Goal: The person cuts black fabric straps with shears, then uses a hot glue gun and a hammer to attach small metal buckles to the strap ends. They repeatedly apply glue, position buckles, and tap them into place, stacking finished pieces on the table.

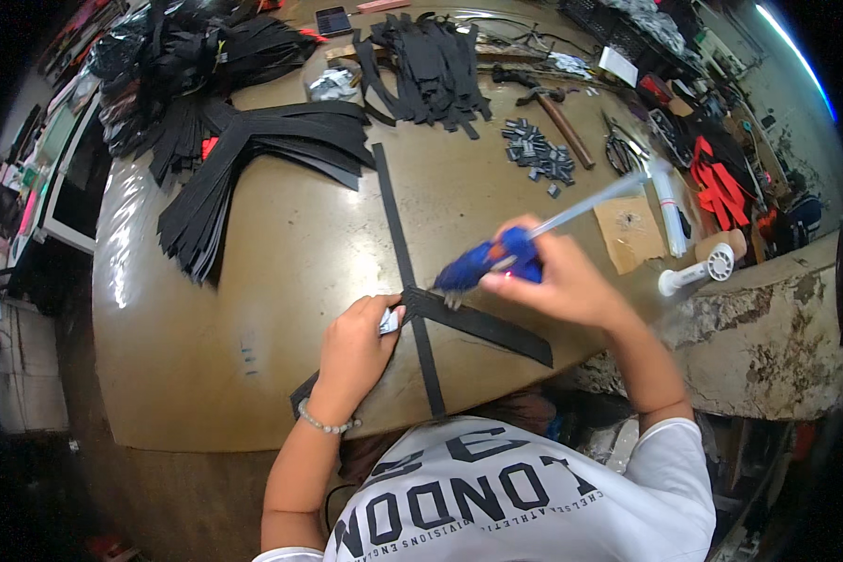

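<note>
My right hand (pixel 569 286) grips a blue hot glue gun (pixel 473 267), with a long clear glue stick (pixel 595 199) out of its back, blurred. Its nozzle is just above a wide black strap (pixel 496 330), bent like a V. My left hand (pixel 354 342) is closed at the bend of that strap; the other leg runs under my wrist. A small whitish piece (pixel 390 321) shows by my left fingers; I cannot tell its kind. A narrower black strip (pixel 392 215) crosses the table lengthwise and meets the bend.
Black strap bundles (pixel 253 131) fan out at the far left, with more black strips (pixel 426 70) at the back. To the right are small dark clips (pixel 539 150), a hammer (pixel 567 131), scissors (pixel 620 155), brown cardboard (pixel 630 234) and a white spool (pixel 698 272).
</note>
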`<act>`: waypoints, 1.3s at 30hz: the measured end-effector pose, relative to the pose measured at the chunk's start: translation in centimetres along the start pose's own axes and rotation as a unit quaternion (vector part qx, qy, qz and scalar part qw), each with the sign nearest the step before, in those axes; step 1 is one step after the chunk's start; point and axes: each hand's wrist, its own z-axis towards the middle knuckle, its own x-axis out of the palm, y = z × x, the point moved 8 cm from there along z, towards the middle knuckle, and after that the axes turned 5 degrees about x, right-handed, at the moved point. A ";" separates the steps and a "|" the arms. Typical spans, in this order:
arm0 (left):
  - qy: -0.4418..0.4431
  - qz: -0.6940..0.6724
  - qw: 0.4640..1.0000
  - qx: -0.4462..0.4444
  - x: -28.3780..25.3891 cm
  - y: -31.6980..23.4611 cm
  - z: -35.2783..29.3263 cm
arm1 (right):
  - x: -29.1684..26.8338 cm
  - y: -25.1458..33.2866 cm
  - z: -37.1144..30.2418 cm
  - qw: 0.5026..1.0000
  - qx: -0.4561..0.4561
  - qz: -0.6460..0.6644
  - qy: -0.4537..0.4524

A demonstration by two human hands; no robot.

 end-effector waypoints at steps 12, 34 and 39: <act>-0.023 -0.045 0.999 0.008 0.0 0.2 0.1 | 3.7 -2.2 1.7 0.989 0.108 -0.088 0.047; -0.037 -0.061 0.997 -0.014 -1.0 -0.1 0.5 | -5.0 -10.5 -6.9 0.939 0.244 0.055 -0.237; -0.092 -0.080 0.992 -0.016 -6.2 -0.8 0.9 | -13.4 -19.6 -13.7 0.785 0.397 -0.211 -0.427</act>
